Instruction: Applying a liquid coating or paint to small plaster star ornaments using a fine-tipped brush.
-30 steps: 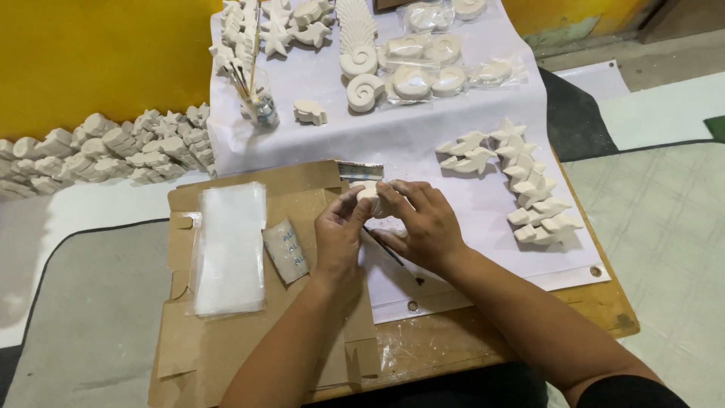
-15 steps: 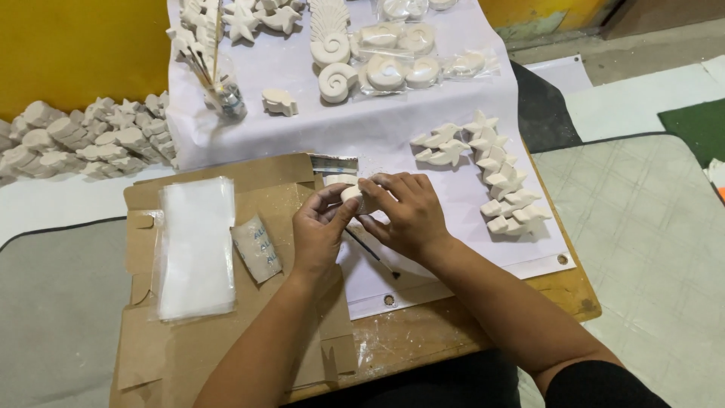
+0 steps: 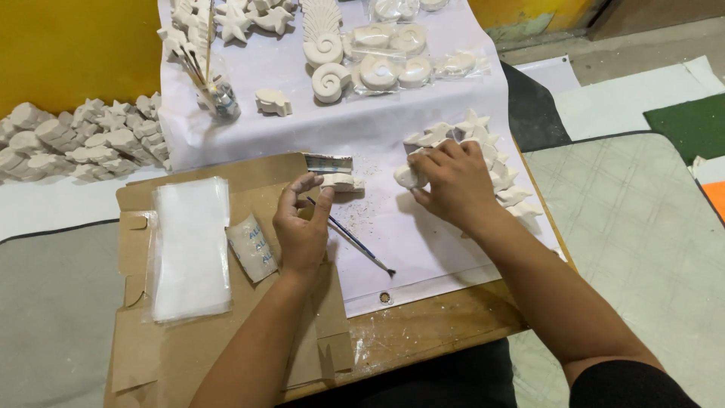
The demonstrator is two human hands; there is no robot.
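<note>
1 brush [image 3: 351, 238], 2 spiral casts [image 3: 326, 64], approx.

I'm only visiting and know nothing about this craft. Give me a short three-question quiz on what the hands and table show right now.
1. True or false: the left hand holds a small white plaster piece at its fingertips.
2. What lies on the white sheet between the two hands? A) scissors B) a thin paintbrush C) a spoon
3. Fill in: the right hand grips a rounded white piece beside a row of white ____-shaped figures.

Key: 1 true; 2 B; 3 star.
</note>
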